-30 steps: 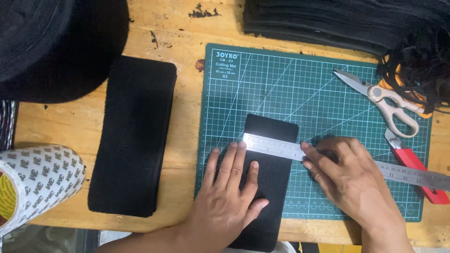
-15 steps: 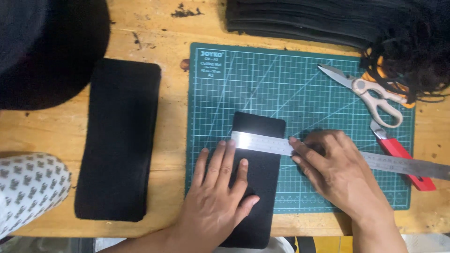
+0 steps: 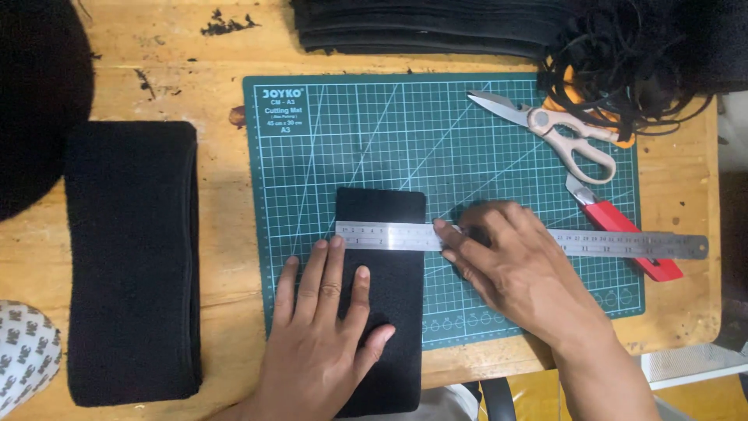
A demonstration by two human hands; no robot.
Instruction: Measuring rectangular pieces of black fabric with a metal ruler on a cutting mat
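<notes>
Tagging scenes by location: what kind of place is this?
Likely a small craft or sewing workbench: a green cutting mat on a wooden table, with scissors, a steel ruler and stacked black fabric.

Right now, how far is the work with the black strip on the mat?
Done: black strip lies on the green cutting mat, steel ruler across it. In hand: left hand presses the strip, right hand pins the ruler. Left: no cut visible; red knife and scissors lie untouched.
</notes>
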